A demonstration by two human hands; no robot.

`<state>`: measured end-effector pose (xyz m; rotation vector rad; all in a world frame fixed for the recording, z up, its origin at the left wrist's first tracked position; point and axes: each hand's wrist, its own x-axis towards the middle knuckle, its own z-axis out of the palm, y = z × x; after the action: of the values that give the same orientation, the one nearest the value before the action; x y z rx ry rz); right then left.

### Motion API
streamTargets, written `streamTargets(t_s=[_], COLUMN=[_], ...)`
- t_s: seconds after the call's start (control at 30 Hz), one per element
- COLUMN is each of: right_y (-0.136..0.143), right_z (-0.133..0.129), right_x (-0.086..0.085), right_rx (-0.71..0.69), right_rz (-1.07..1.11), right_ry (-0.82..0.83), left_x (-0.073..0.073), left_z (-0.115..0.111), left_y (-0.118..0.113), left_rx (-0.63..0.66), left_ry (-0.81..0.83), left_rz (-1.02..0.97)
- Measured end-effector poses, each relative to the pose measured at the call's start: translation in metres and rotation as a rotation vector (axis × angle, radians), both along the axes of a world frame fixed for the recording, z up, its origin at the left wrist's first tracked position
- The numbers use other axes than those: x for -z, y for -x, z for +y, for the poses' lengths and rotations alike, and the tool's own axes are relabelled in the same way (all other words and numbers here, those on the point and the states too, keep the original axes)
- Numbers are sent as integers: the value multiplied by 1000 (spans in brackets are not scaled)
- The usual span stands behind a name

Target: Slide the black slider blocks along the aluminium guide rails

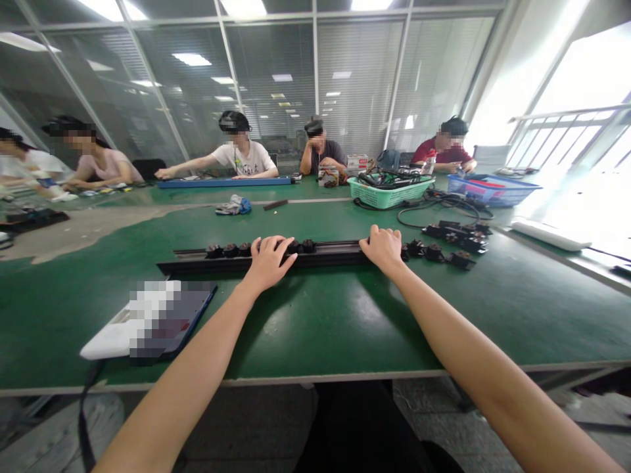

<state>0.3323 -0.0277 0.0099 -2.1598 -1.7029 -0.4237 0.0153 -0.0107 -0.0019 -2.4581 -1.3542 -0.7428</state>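
Observation:
A long black metal channel (211, 265) lies across the green table in front of me. A row of small black socket-like modules (231, 250) sits along its left part. My left hand (271, 259) rests over this row with its fingers apart and the thumb stretched out, touching the modules. Near the channel's right end, my right hand (383, 246) is closed over the rail with its fingers curled. What lies under its fingertips is hidden. More black modules (434, 252) continue in a line just right of that hand.
A heap of black modules (461, 235) lies at right, near cables (444, 203). Behind are a green basket (389, 194), a blue basket (493, 190) and a crumpled glove (234, 205). A white device (113, 332) lies front left. Several people sit across the table.

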Motion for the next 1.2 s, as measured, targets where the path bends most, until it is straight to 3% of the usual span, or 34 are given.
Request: streamTargets(t_s=[1.2], right_y=[-6], right_z=[-5], right_x=[-11], right_rx=[171], right_rz=[63], right_ry=[92], left_x=[2], left_z=[2], left_y=[1], left_rx=[6], left_ry=[-16], left_rz=[-2])
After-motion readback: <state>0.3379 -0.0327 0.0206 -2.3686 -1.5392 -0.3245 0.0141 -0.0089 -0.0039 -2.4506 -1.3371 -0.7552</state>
